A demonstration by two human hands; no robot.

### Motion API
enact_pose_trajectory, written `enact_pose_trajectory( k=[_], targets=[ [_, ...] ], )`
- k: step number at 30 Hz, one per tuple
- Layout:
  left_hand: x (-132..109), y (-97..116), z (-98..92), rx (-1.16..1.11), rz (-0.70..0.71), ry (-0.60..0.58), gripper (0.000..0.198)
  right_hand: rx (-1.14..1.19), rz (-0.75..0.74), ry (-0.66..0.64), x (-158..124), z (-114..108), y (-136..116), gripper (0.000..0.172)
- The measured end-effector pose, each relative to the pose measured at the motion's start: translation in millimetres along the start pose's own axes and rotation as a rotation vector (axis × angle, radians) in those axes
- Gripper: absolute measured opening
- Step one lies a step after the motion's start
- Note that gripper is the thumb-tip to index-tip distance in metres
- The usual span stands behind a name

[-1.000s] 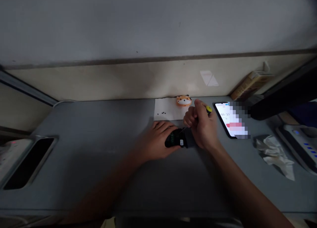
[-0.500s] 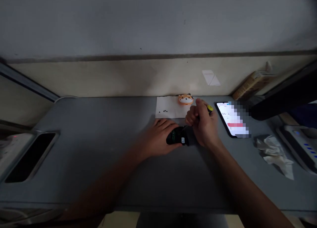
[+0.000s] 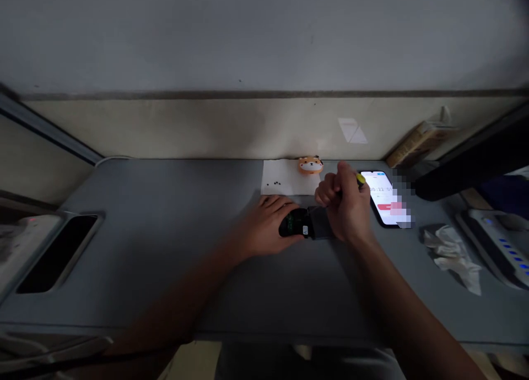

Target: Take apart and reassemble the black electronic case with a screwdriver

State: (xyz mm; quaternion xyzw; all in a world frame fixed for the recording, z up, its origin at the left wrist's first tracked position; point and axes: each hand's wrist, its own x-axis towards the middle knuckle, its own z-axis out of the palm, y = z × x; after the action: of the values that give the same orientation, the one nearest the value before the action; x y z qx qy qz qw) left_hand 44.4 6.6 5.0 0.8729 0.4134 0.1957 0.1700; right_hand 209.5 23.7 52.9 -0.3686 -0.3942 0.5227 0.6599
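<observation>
My left hand (image 3: 273, 226) lies over the left end of a dark, opened phone (image 3: 320, 224), thumb and fingers gripping its edges. Green circuit parts and a small white label show between them. In my right hand (image 3: 345, 204), the closed fist grips a screwdriver (image 3: 361, 179) whose yellow handle end sticks out on the right. Its thin shaft slopes down leftward to the phone's exposed part; the tip is too dark to make out. Just beyond, several tiny dark screws (image 3: 276, 183) rest on a white sheet of paper (image 3: 270, 171).
An orange animal-faced case (image 3: 311, 165) sits on the paper's far right. On the right are a lit phone with a timer (image 3: 382, 198), crumpled tissue (image 3: 454, 259) and a grey device with blue lights (image 3: 496, 248). Another dark-screened phone (image 3: 58, 253) lies left. A wall (image 3: 185, 129) borders the desk's back.
My right fist with the screwdriver has shifted slightly right, uncovering more of the opened phone. My left hand keeps its hold. The whole view has shifted a little.
</observation>
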Motion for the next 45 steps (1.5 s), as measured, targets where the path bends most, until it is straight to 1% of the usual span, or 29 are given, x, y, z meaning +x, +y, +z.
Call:
enact_pose_trajectory(
  k=[3,6,13,18,21,23,27,30,33,39,43,45],
  targets=[
    [-0.5,1.3,-0.5,-0.030,-0.002,0.011,0.045,0.006,-0.006,0.021,2.8,-3.1,-4.2,0.059],
    [-0.2,2.1,-2.0,-0.035,0.003,-0.007,0.042,0.057,0.009,0.036,5.7,-7.0,-5.6,0.059],
    [-0.6,-6.0,-1.1,-0.006,0.001,-0.018,0.045,0.109,0.031,0.043,11.4,-15.9,-3.8,0.058],
    [-1.8,-9.7,-1.4,0.001,0.006,-0.010,0.048,0.132,0.036,0.041,12.8,-17.8,-3.3,0.058],
    [-2.0,-8.1,-2.8,0.009,0.027,0.023,0.052,0.154,0.028,0.038,11.7,-16.4,-4.2,0.059],
    [-2.0,-6.1,-3.4,0.009,0.036,0.074,0.047,0.162,0.029,0.033,10.4,-14.7,-5.6,0.060],
    [-2.2,-3.0,-2.0,-0.027,0.050,0.155,0.022,0.146,0.040,0.019,7.6,-11.5,-8.8,0.062],
    [-2.2,-3.4,0.2,-0.043,0.081,0.212,0.015,0.157,0.045,0.021,6.4,-10.6,-9.6,0.060],
    [-1.4,-5.8,0.9,-0.037,0.109,0.230,0.014,0.156,0.044,0.000,5.9,-11.0,-9.3,0.058],
    [0.5,-10.0,-1.2,-0.026,0.116,0.185,0.019,0.126,0.028,-0.015,3.4,-8.8,-10.7,0.057],
    [0.6,-9.8,-2.2,-0.057,0.148,0.213,0.019,0.116,0.004,-0.029,-1.0,-3.7,-14.6,0.057],
    [0.9,-9.3,-2.7,-0.071,0.140,0.222,0.018,0.114,-0.005,-0.030,-2.9,-1.5,-17.0,0.058]
  ],
)
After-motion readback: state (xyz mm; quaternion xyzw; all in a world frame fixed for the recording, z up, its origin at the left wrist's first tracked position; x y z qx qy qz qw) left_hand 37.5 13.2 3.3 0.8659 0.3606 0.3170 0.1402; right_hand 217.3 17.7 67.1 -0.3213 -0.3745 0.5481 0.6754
